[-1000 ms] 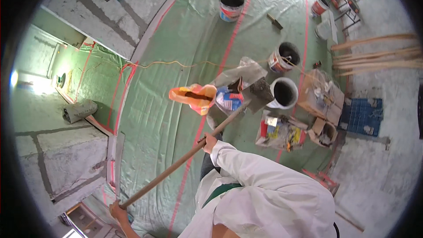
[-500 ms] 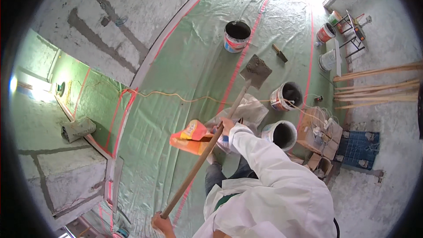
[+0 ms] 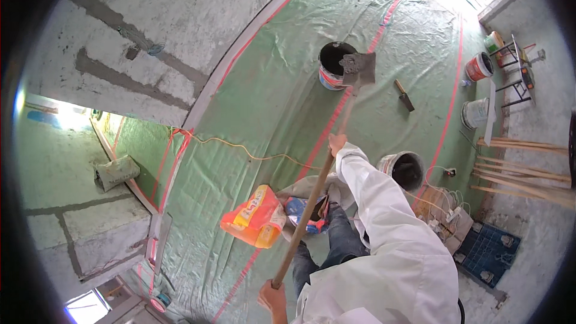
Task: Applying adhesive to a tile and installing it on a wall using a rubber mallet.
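A long wooden-handled shovel [image 3: 307,219] slants across the view, held in both hands. My left hand [image 3: 273,296] wraps round the lower end of its handle. Farther up, my right hand [image 3: 338,143] grips it closer to the blade. The metal shovel blade [image 3: 365,74] overlaps the right side of a bucket [image 3: 330,80], with wet grey mortar [image 3: 348,63] at its left edge, over the dark opening. Whether the blade touches the rim, I cannot tell. Beside my feet lies an orange and yellow bag [image 3: 255,215].
Green sheeting [image 3: 240,114] with red tape covers the floor, and a yellow cable [image 3: 243,146] crosses it. A trowel-like tool [image 3: 405,99] lies right of the blade. Another bucket [image 3: 401,171] stands by my right arm. Wooden strips [image 3: 522,183] and a blue panel [image 3: 489,252] are at the right.
The shovel blade has swung forward from the sheeting to the far bucket's side, its mortar shifting to the left edge. Both hands moved right with the handle; my right hand also moved forward.
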{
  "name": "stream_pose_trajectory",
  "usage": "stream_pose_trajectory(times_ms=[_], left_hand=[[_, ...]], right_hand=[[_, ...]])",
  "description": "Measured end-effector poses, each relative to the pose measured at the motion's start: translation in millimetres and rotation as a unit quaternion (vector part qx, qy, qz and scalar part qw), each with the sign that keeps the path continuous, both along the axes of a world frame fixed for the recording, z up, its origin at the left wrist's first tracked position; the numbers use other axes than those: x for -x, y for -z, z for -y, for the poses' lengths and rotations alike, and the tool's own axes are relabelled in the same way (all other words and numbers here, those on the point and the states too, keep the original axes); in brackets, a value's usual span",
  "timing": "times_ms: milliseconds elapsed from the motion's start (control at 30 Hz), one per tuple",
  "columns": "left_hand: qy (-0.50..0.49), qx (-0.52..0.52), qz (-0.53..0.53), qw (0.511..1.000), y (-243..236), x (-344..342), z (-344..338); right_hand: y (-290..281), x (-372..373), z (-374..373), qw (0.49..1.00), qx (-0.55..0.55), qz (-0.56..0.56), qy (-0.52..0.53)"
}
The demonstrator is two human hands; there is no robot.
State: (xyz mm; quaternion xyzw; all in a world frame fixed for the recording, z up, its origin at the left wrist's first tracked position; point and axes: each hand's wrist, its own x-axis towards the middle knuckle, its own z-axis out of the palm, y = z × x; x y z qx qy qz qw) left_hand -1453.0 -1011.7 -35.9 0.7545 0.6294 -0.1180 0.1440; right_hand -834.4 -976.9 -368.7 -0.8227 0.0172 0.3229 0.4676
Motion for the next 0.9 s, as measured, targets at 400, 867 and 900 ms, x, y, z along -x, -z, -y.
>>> stream_pose_trajectory(times_ms=[400, 867, 900], left_hand=[[-0.185, 0.403, 0.199, 0.874, 6.4, -118.9, -7.2], [-0.142, 0.370, 0.179, 0.901, 45.9, -77.0, 15.9], [-0.056, 0.285, 0.189, 0.938, 55.0, -77.3, 21.3]], right_hand=[[14.0, -46.3, -74.1, 0.987, 0.097, 0.106, 0.067], [-59.3, 4.5, -60.5, 0.976, 0.004, 0.212, 0.047], [-63.4, -5.5, -50.1, 0.975, 0.044, 0.203, 0.073]])
